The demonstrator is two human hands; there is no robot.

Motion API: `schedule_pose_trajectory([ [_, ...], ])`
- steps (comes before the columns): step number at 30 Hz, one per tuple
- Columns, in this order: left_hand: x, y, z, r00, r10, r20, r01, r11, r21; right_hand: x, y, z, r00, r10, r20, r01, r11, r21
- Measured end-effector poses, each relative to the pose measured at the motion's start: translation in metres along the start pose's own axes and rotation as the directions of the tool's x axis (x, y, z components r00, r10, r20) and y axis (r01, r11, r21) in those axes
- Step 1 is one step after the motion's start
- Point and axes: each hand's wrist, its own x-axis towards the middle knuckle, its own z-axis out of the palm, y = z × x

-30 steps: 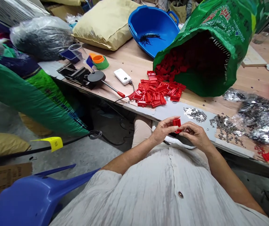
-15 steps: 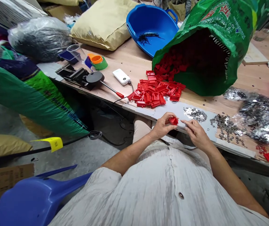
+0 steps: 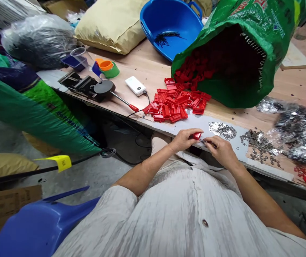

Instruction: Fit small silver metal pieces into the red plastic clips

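Note:
My left hand (image 3: pixel 182 140) is closed on a small red plastic part (image 3: pixel 196 135), thumb and fingers on either side of it, just off the table's front edge. Close by on the right, my right hand (image 3: pixel 220 149) pinches a small, thin metal piece (image 3: pixel 201 140), its tip at the red part; its exact kind is too small to tell. Beyond my hands, a heap of similar red plastic parts (image 3: pixel 173 105) spills from a green woven sack (image 3: pixel 222 96). Flat shiny metal pieces (image 3: pixel 222 130) and darker small metal pieces (image 3: pixel 260 144) lie scattered to the right.
A blue basin (image 3: pixel 179 39) with dark thin strips stands at the back. Left of the heap are a white power bank (image 3: pixel 135 86) and a black device with a lever (image 3: pixel 103 87). Plastic bags of metal pieces (image 3: pixel 300 132) lie at right; a blue chair (image 3: pixel 32 225) stands lower left.
My right hand has moved left, bringing the thin metal piece up to the red part. My left hand has turned the red part. The view has shifted slightly.

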Motion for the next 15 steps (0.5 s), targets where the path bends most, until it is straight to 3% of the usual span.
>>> schedule_pose_trajectory([
  [9, 0.003, 0.003, -0.004, 0.999, -0.043, 0.022, 0.043, 0.999, -0.002, -0.001, -0.007, 0.004, 1.0, 0.016, -0.007, -0.016, 0.998, -0.057],
  [15, 0.005, -0.002, -0.004, 0.999, -0.034, 0.036, 0.033, 0.999, 0.014, 0.004, -0.025, 0.009, 0.995, 0.091, -0.029, -0.095, 0.972, -0.215],
])
